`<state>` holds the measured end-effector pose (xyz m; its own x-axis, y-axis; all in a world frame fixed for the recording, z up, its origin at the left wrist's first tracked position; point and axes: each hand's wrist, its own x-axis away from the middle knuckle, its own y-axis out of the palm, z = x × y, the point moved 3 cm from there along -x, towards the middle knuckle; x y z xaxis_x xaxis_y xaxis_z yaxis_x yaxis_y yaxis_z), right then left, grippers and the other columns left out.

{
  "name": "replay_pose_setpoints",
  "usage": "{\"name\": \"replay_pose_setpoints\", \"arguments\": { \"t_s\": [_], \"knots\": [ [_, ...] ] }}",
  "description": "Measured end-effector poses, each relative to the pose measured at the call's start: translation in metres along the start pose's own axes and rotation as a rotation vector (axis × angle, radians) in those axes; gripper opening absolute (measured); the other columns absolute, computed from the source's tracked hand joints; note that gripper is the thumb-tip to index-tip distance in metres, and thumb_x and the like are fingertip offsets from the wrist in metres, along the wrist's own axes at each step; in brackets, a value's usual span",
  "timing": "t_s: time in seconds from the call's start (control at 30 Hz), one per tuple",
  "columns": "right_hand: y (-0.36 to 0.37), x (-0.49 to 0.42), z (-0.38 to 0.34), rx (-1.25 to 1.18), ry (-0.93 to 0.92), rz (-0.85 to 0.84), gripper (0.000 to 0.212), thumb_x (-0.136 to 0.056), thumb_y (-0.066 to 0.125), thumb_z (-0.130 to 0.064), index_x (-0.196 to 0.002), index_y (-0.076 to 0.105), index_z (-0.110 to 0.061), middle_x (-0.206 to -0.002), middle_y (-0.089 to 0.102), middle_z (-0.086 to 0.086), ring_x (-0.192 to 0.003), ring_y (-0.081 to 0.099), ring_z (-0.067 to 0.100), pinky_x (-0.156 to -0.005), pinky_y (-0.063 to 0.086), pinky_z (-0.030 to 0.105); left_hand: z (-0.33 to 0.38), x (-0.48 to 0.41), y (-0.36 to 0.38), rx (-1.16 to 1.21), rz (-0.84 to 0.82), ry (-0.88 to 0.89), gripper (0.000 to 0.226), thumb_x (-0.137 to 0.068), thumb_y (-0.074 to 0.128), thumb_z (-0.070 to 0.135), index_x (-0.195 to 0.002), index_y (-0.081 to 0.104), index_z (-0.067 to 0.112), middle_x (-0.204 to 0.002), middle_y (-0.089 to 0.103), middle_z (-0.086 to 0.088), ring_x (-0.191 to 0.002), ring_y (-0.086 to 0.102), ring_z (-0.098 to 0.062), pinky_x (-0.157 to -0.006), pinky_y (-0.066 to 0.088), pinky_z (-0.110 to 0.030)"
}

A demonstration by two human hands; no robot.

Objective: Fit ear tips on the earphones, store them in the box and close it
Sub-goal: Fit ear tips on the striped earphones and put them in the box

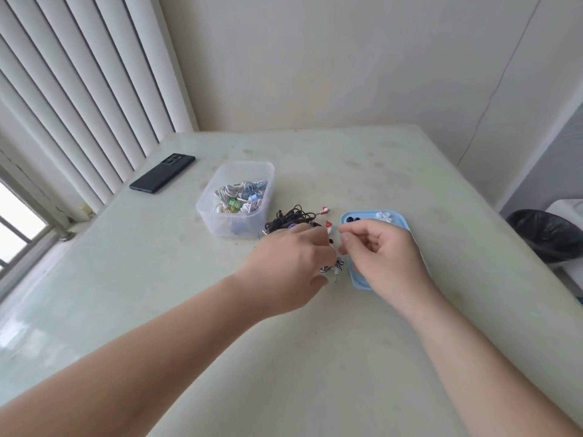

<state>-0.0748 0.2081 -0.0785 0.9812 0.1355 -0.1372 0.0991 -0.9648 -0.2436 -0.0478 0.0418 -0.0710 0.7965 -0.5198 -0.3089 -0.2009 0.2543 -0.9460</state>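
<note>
Both hands meet near the middle of the pale green tabletop [315, 357], with bare forearms reaching in from the near edge. At far left, white vertical blinds [79, 89] hang by the window, and a black phone [162, 173] lies face down near them. Next comes the clear plastic box [235, 200], open, with coiled earphones in white, blue and green inside. Just right of it is a loose tangle of black earphones [290, 217], from which two red-and-white earbuds [328, 225] stick out. The left hand [290, 263] is palm down over this tangle with its fingers curled under, and it seems to grip a striped earphone cord [331, 267] — the jack pokes out beside the thumb. The right hand [385, 257] has thumb and forefinger pinched together just beside the nearer red earbud; whether an ear tip sits between them is too small to tell. Under that hand lies a blue lid [403, 223], turned up like a tray, with dark ear tips [352, 219] and clear ear tips [383, 217] at its far end. At far right — off the tabletop — stands a bin with a black bag [549, 234].
</note>
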Motion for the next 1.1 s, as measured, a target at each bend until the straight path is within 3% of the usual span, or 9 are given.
{"name": "replay_pose_setpoints", "arguments": {
  "t_s": [0.13, 0.33, 0.5, 0.6, 0.7, 0.77, 0.9, 1.0, 1.1],
  "knots": [
    [-0.006, 0.002, -0.001, -0.035, -0.033, 0.025, 0.017, -0.097, 0.066, -0.011, -0.092, 0.078, -0.024, -0.083, 0.077, -0.006, -0.076, 0.069, 0.006, -0.069, 0.053, 0.015, 0.002, -0.012, 0.006, -0.114, -0.019, -0.071, 0.038, -0.089, 0.068, 0.033, -0.126, 0.066, 0.028, -0.104, 0.062, 0.003, -0.097, 0.058, -0.025, -0.071, 0.039, -0.03],
    [-0.014, 0.007, -0.003, -0.17, 0.028, -0.01, 0.013, -0.096, 0.067, -0.008, -0.098, 0.078, -0.016, -0.078, 0.076, 0.001, -0.061, 0.063, 0.001, -0.058, 0.046, 0.011, -0.003, -0.014, 0.006, -0.003, 0.062, -0.216, 0.027, -0.084, 0.05, 0.039, -0.093, 0.07, 0.023, -0.084, 0.061, 0.007, -0.084, 0.057, -0.022, -0.069, 0.052, -0.036],
    [-0.019, 0.004, 0.0, -0.291, 0.087, 0.014, 0.018, -0.096, 0.067, -0.01, -0.112, 0.075, -0.014, -0.093, 0.077, 0.005, -0.076, 0.067, 0.013, -0.059, 0.05, 0.027, -0.015, -0.021, -0.035, 0.594, 0.227, -0.601, 0.027, -0.099, 0.045, 0.023, -0.098, 0.072, 0.026, -0.072, 0.063, 0.009, -0.067, 0.056, -0.007, -0.065, 0.046, -0.025],
    [-0.014, 0.005, -0.002, -0.369, 0.088, -0.041, 0.024, -0.092, 0.074, -0.014, -0.116, 0.073, -0.015, -0.104, 0.077, 0.006, -0.094, 0.07, 0.023, -0.073, 0.058, 0.034, -0.014, -0.023, -0.055, 1.024, 0.311, -0.78, 0.031, -0.103, 0.043, 0.016, -0.101, 0.073, 0.021, -0.073, 0.058, -0.005, -0.061, 0.052, -0.02, -0.057, 0.04, -0.03],
    [-0.009, 0.007, -0.001, -0.427, 0.072, -0.148, 0.048, -0.077, 0.083, -0.036, -0.121, 0.072, -0.022, -0.119, 0.074, 0.004, -0.113, 0.069, 0.023, -0.102, 0.052, 0.048, -0.009, -0.028, -0.065, 1.291, 0.313, -0.773, 0.027, -0.103, 0.049, 0.02, -0.104, 0.071, 0.007, -0.077, 0.057, -0.012, -0.06, 0.05, -0.028, -0.053, 0.036, -0.033],
    [-0.006, 0.007, -0.003, -0.464, 0.058, -0.21, 0.06, -0.07, 0.085, -0.04, -0.125, 0.07, -0.022, -0.124, 0.073, 0.004, -0.119, 0.067, 0.026, -0.109, 0.047, 0.054, -0.004, -0.031, -0.069, 1.391, 0.295, -0.754, 0.027, -0.102, 0.056, 0.027, -0.106, 0.069, 0.003, -0.078, 0.056, -0.011, -0.057, 0.051, -0.029, -0.051, 0.036, -0.033],
    [-0.001, 0.01, -0.007, -0.667, 0.09, -0.3, 0.073, -0.069, 0.093, -0.038, -0.131, 0.065, -0.013, -0.112, 0.071, 0.019, -0.105, 0.067, 0.044, -0.099, 0.053, 0.06, 0.012, -0.031, -0.067, 1.503, 0.164, -0.722, 0.035, -0.102, 0.061, 0.038, -0.112, 0.065, 0.005, -0.08, 0.058, -0.01, -0.064, 0.058, -0.029, -0.058, 0.044, -0.037],
    [-0.001, 0.011, -0.014, -0.726, 0.105, -0.317, 0.056, -0.08, 0.084, -0.023, -0.131, 0.065, -0.01, -0.111, 0.066, 0.03, -0.099, 0.064, 0.044, -0.09, 0.057, 0.057, 0.02, -0.027, -0.056, 1.516, 0.165, -0.684, 0.02, -0.095, 0.071, 0.007, -0.111, 0.06, 0.004, -0.079, 0.062, -0.017, -0.069, 0.061, -0.032, -0.068, 0.048, -0.046],
    [-0.006, 0.009, -0.013, -0.743, 0.155, -0.309, 0.049, -0.083, 0.072, -0.008, -0.131, 0.061, -0.004, -0.122, 0.058, 0.041, -0.096, 0.063, 0.046, -0.087, 0.059, 0.055, 0.02, -0.027, -0.044, 1.614, 0.207, -0.678, 0.027, -0.089, 0.066, -0.013, -0.099, 0.054, 0.008, -0.076, 0.057, -0.011, -0.07, 0.065, -0.029, -0.068, 0.056, -0.037]
  ]
}}
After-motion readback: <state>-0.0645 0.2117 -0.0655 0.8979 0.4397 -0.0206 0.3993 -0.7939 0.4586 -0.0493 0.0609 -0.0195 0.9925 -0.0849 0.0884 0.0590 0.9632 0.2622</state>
